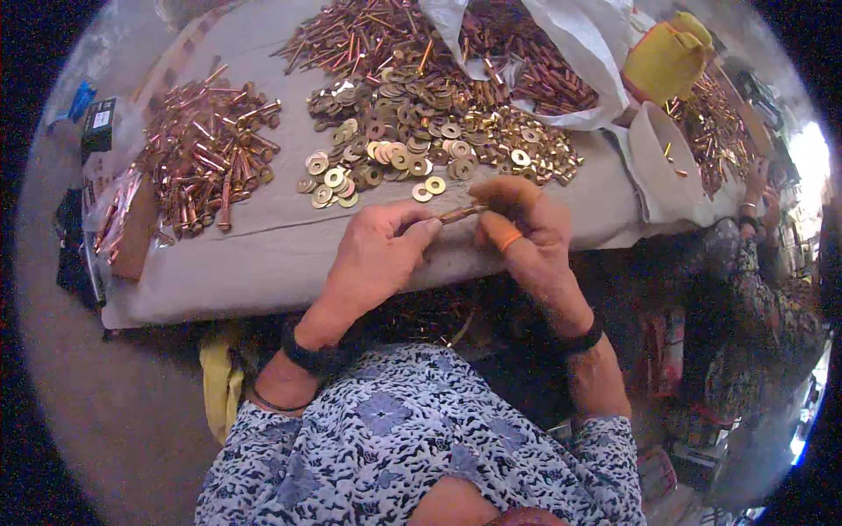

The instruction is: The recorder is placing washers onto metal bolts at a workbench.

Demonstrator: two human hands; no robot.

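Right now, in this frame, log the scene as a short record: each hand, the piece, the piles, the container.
left hand: pinches one end of the piece
right hand: thumb and finger at the other end; firmness of grip unclear
piece: slim, copper-coloured metal
finger cover: orange, on the right thumb
washers: loose heap beyond the hands
bolts: separate pile, left of the washers
container: white, right of the washers, a few pieces inside

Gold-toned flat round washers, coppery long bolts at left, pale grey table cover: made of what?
Gold-toned flat round washers: metal, glossy with bright glints; brass or plating, can't tell.
Coppery long bolts: metal, shiny highlights along shanks; coating likely, base metal unclear.
Pale grey table cover: matte, probably fabric, judging by soft creases.
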